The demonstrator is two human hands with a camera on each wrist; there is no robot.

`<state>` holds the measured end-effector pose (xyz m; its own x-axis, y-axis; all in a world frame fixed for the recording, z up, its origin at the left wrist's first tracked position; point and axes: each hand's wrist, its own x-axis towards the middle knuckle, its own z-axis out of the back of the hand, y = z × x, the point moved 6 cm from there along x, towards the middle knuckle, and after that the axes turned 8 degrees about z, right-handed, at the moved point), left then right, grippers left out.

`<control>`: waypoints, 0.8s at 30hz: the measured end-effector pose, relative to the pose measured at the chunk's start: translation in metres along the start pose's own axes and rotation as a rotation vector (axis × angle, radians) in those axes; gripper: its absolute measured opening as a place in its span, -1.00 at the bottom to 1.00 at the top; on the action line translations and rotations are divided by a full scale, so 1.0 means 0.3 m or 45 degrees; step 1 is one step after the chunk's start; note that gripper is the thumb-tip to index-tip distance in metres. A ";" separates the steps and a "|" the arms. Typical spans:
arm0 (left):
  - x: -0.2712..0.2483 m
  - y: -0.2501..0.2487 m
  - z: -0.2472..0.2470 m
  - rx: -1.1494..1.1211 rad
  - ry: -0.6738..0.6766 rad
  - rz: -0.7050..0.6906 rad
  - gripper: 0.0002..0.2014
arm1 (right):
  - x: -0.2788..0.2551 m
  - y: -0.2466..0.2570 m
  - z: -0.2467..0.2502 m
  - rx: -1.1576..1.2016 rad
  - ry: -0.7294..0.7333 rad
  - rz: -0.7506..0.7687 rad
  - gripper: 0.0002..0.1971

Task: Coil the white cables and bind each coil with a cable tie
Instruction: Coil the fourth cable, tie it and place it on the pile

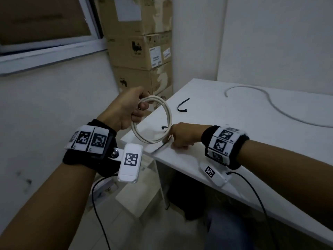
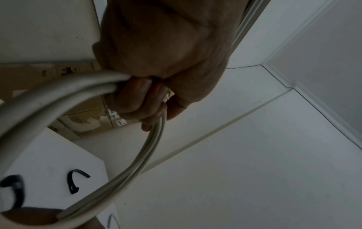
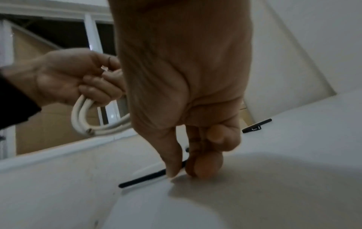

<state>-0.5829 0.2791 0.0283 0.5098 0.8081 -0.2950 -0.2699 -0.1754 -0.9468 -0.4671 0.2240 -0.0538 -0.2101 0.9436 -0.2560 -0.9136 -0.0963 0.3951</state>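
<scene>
While the left hand point(image 1: 128, 107) holds the coil point(image 1: 152, 121) up off the table point(image 1: 234, 123) corner, fingers curled round the bunched turns at its top, the right hand point(image 1: 182, 135) is down on the table near that corner. Its thumb and forefinger point(image 3: 172, 158) are closed in a pinch on a black tie point(image 3: 145, 178) lying flat on the surface; the other fingers are tucked under.

Step in hand, as judged: picking up the tie to bind the coil. To do it well, the pinch should sit near one end so the tail is free to thread; a flat strip on a smooth top is best slid to the edge or tipped up by a fingernail. The left grip should not slacken, or the turns will spring apart.

Orientation: the coil hangs roughly upright, its plane near vertical, the cut end point(image 3: 90, 131) at the bottom. The tie's long axis runs along the table surface, its free end pointing away from the pinch toward the table edge.

Also noted: a second tie point(image 1: 182, 105), curved, farther in on the table; a loose cable point(image 1: 273, 107) lying uncoiled well apart to the right.
</scene>
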 end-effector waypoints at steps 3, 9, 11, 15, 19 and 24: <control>0.008 -0.010 -0.034 -0.019 0.018 -0.012 -0.78 | -0.029 -0.024 0.011 -0.168 -0.060 -0.022 -0.89; 0.023 -0.052 -0.198 0.022 0.089 -0.056 -0.76 | -0.207 -0.169 0.045 -0.453 -0.076 -0.157 -0.81; 0.026 -0.067 -0.276 0.036 0.138 -0.073 -0.77 | -0.282 -0.234 0.042 -0.469 -0.046 -0.250 -0.79; 0.022 -0.094 -0.418 0.063 0.156 -0.113 -0.78 | -0.454 -0.338 0.062 -0.311 -0.074 -0.409 -0.69; 0.018 -0.133 -0.630 0.120 0.224 -0.149 -0.79 | -0.739 -0.438 0.149 0.091 -0.450 -0.521 -0.74; 0.001 -0.183 -0.892 0.152 0.321 -0.201 -0.81 | -1.094 -0.532 0.222 0.671 -1.498 -0.606 -0.84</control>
<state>-0.3493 0.1383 0.0458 0.7355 0.6525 -0.1824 -0.2575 0.0201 -0.9661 -0.2292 -0.0493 0.0260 0.7409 0.5864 0.3275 -0.5190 0.1904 0.8333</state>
